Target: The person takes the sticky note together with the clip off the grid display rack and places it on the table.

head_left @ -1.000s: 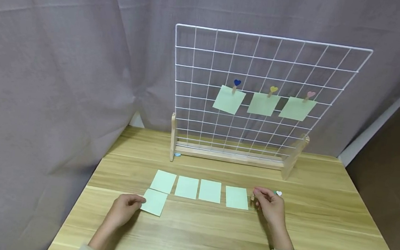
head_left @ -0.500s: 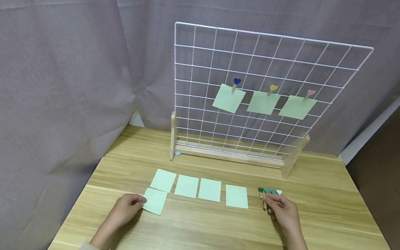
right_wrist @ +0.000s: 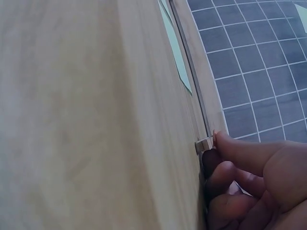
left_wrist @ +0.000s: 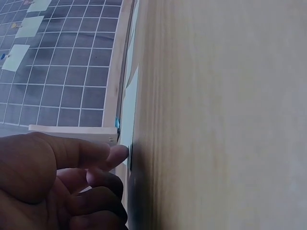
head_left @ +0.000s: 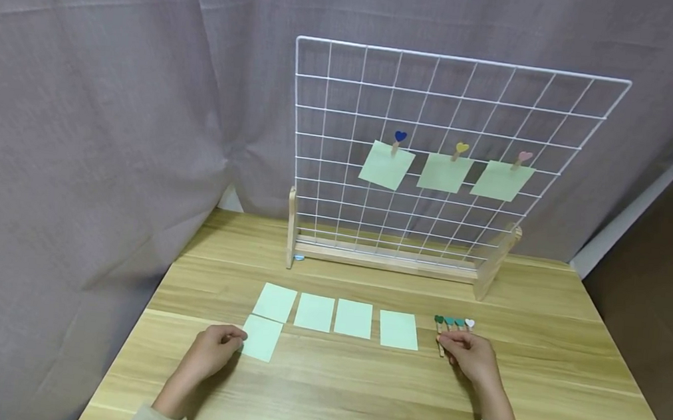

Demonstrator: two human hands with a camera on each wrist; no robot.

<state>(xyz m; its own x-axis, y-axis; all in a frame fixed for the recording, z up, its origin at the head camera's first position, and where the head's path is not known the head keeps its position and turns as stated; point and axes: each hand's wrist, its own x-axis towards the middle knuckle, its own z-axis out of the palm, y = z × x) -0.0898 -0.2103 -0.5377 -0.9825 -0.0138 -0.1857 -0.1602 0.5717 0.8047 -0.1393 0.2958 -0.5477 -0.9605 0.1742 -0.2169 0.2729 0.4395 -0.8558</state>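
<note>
My left hand (head_left: pixel 212 352) is at the near edge of the left column of pale green sticky notes. Its thumb and forefinger pinch the left edge of the front sticky note (head_left: pixel 262 338), which lies on the table. On the right, my right hand (head_left: pixel 476 361) pinches a small wooden clothespin (head_left: pixel 441 350) between thumb and forefinger, just above the tabletop. The clothespin's top is partly covered by the fingertips. Behind that hand several heart-topped clothespins lie in a row: a dark green one (head_left: pixel 439 320), teal ones (head_left: pixel 449 321) and a white one (head_left: pixel 469 323).
A row of sticky notes (head_left: pixel 314 312) crosses the table. Behind it stands a white wire grid (head_left: pixel 332 124) on a wooden base (head_left: pixel 386 263). Three notes hang from the grid by clothespins with blue (head_left: pixel 400 136), yellow (head_left: pixel 462 147) and pink (head_left: pixel 525 157) hearts.
My right hand has moved right from beside the rightmost table note to the clothespin row, then slightly left, keeping the clothespin. My left hand and its note have barely shifted.
</note>
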